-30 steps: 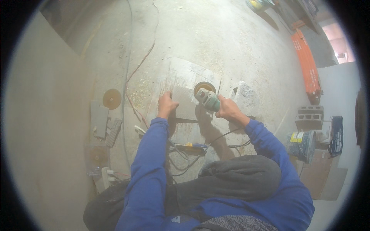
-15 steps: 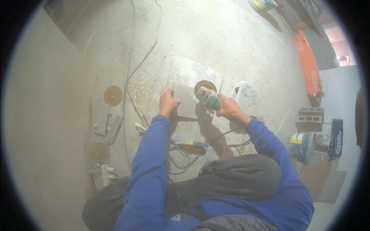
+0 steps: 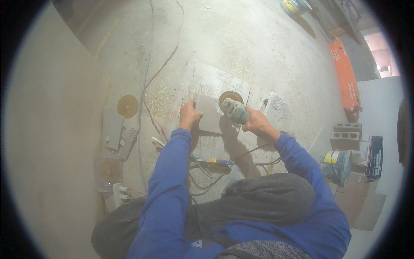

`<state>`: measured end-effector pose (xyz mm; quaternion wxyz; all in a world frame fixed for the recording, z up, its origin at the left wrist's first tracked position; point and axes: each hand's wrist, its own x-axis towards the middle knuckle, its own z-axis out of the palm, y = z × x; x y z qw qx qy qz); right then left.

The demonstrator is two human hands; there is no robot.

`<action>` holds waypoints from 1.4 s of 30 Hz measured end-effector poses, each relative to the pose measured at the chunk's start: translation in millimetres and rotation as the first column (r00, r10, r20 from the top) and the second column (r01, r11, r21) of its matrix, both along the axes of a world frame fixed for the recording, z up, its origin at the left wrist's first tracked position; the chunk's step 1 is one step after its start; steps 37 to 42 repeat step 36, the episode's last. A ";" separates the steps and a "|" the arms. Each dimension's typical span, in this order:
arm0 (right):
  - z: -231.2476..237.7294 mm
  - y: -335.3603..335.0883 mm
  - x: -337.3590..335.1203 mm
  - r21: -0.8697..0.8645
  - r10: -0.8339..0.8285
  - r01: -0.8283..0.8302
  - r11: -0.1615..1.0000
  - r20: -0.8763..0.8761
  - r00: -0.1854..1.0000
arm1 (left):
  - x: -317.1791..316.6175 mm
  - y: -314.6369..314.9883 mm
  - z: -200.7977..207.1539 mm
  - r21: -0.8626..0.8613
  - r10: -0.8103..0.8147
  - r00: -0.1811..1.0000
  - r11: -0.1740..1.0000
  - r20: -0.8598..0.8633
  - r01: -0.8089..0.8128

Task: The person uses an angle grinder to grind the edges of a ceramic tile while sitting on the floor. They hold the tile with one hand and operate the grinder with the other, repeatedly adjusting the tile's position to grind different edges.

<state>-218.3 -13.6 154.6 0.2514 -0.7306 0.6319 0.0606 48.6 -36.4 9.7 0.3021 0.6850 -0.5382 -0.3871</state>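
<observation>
My right hand point(image 3: 258, 122) is wrapped round a green and grey angle grinder point(image 3: 235, 111). Its round brown disc point(image 3: 233, 94) stands at the right edge of a grey tile point(image 3: 208, 115) with a ridged face. Gripping the tile's left edge is my left hand point(image 3: 189, 115), its fingers closed. Beneath the tile lies a larger pale, scratched board point(image 3: 215, 77) dusted with white powder. The underside of the disc is hidden, so I cannot tell how deep it sits in the tile.
Cables point(image 3: 207, 186) and a blue-yellow tool point(image 3: 215, 161) lie before my knees. At left are a loose disc point(image 3: 127, 106), tile offcuts point(image 3: 113, 125) and a power strip point(image 3: 120, 193). To the right are a dusty block point(image 3: 275, 105), a bucket point(image 3: 338, 167) and hollow blocks point(image 3: 346, 140). Dust hazes the air.
The view has shifted very slightly. Both hands, the grinder and the tile keep practically the same places.
</observation>
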 end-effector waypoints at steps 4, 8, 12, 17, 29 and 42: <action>-0.3 0.1 1.3 0.005 -0.003 0.003 1.000 -0.029 1.000 | 0.8 -0.1 1.1 0.013 -0.012 1.000 1.000 -0.011 0.012; -0.7 0.5 1.2 0.000 0.001 -0.001 1.000 -0.020 1.000 | -0.1 -0.3 -0.8 -0.019 -0.013 1.000 1.000 0.016 0.013; -0.5 0.7 2.3 -0.009 0.016 -0.016 1.000 -0.034 0.999 | 0.5 -2.4 -3.2 0.008 -0.018 1.000 1.000 0.013 0.018; -0.5 0.7 3.2 -0.002 0.018 -0.018 1.000 -0.056 0.998 | 0.8 -2.7 -3.4 0.031 -0.018 1.000 0.999 0.015 0.017; -4.9 -1.5 -9.4 -0.019 -0.016 0.015 1.000 -0.044 0.999 | 0.4 -3.6 -7.2 0.030 -0.009 1.000 1.000 -0.013 0.010; -0.9 0.3 0.5 -0.008 0.030 -0.031 0.999 -0.102 0.994 | 2.4 -1.5 1.2 0.066 -0.037 0.999 0.997 0.020 0.036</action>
